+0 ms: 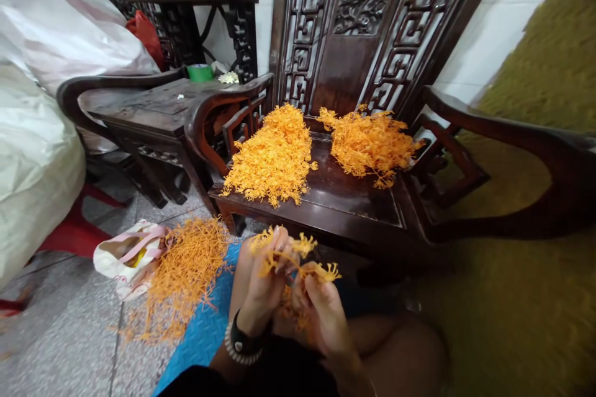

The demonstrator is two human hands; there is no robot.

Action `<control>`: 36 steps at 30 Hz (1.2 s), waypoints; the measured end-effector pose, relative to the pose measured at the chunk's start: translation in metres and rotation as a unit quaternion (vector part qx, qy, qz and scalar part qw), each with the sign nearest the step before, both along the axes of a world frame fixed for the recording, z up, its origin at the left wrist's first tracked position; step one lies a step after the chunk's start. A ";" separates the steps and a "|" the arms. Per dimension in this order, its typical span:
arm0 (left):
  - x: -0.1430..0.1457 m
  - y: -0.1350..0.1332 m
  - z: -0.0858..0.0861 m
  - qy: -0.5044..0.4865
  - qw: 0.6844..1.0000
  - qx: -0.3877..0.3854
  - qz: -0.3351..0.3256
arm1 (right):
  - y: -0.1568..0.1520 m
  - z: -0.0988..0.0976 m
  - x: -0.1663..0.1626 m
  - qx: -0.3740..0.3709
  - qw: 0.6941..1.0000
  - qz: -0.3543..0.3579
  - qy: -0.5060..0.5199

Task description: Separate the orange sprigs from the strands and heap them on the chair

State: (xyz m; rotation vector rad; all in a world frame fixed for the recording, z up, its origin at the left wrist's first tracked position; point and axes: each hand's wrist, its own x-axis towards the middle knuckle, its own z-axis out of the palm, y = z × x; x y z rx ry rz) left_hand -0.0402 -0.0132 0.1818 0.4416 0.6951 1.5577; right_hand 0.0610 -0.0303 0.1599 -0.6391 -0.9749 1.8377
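Observation:
My left hand [263, 288] is closed, fingertips pinching a yellow-orange artificial flower sprig [305, 245] with frilly, branching ends. Close beside it, my right hand [328, 307] is closed too, thumb and fingers on another frilly piece [323, 271] of the same material. Whether the two pieces are joined cannot be made out. More orange strands show below the hands, over my lap. Ahead on a dark wooden chair seat [326, 183] lie two piles: a yellow-orange heap [274, 158] on the left and a deeper orange bunch [372, 142] on the right.
Thin orange strands [190, 273] are heaped on the floor at the left, beside a white bag with pink handles [125, 254] and a blue mat [200, 347]. Carved chair arms flank the seat. Green tape [200, 72] lies on a side table; large white sacks [37, 167] stand far left.

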 end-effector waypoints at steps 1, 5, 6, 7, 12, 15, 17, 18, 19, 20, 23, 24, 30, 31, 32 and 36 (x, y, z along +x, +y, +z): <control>-0.002 -0.004 0.004 -0.054 0.998 0.022 -0.020 | -0.003 0.000 0.000 -0.007 1.000 0.004 0.011; -0.014 -0.012 0.013 -0.215 0.965 0.105 -0.108 | -0.009 0.003 0.001 -0.026 0.997 0.034 0.063; -0.017 -0.013 0.014 -0.231 0.959 0.122 -0.112 | -0.010 0.004 0.001 -0.031 0.996 0.045 0.075; -0.020 -0.013 0.014 -0.237 0.955 0.140 -0.111 | -0.012 0.004 0.000 -0.036 0.994 0.057 0.088; -0.028 -0.010 0.023 -0.226 0.928 0.265 -0.133 | -0.021 0.006 -0.002 -0.038 0.985 0.093 0.137; -0.029 -0.010 0.035 -0.245 0.897 0.329 -0.161 | -0.028 0.006 0.002 -0.032 0.981 0.117 0.153; -0.030 -0.012 0.043 -0.248 0.886 0.354 -0.171 | -0.032 0.006 0.006 -0.046 0.976 0.136 0.166; -0.030 -0.013 0.047 -0.250 0.882 0.362 -0.173 | -0.035 0.005 0.008 -0.050 0.973 0.143 0.171; -0.031 -0.014 0.050 -0.252 0.878 0.368 -0.175 | -0.037 0.005 0.010 -0.051 0.972 0.148 0.176; -0.031 -0.015 0.052 -0.257 0.874 0.372 -0.176 | -0.038 0.004 0.011 -0.050 0.971 0.150 0.178; -0.030 -0.018 0.055 -0.267 0.868 0.383 -0.171 | -0.042 0.004 0.015 -0.041 0.974 0.141 0.171; -0.030 -0.018 0.056 -0.267 0.866 0.389 -0.166 | -0.043 0.005 0.016 -0.036 0.975 0.138 0.169; -0.031 -0.021 0.062 -0.245 0.854 0.437 -0.144 | -0.048 0.009 0.020 -0.019 0.980 0.146 0.133; -0.031 -0.022 0.064 -0.234 0.853 0.445 -0.140 | -0.049 0.010 0.021 -0.021 0.980 0.152 0.125; -0.031 -0.023 0.065 -0.218 0.852 0.456 -0.132 | -0.049 0.011 0.022 -0.026 0.980 0.158 0.116; -0.033 -0.030 0.069 -0.118 0.849 0.509 -0.071 | -0.053 0.015 0.028 -0.030 0.981 0.178 0.073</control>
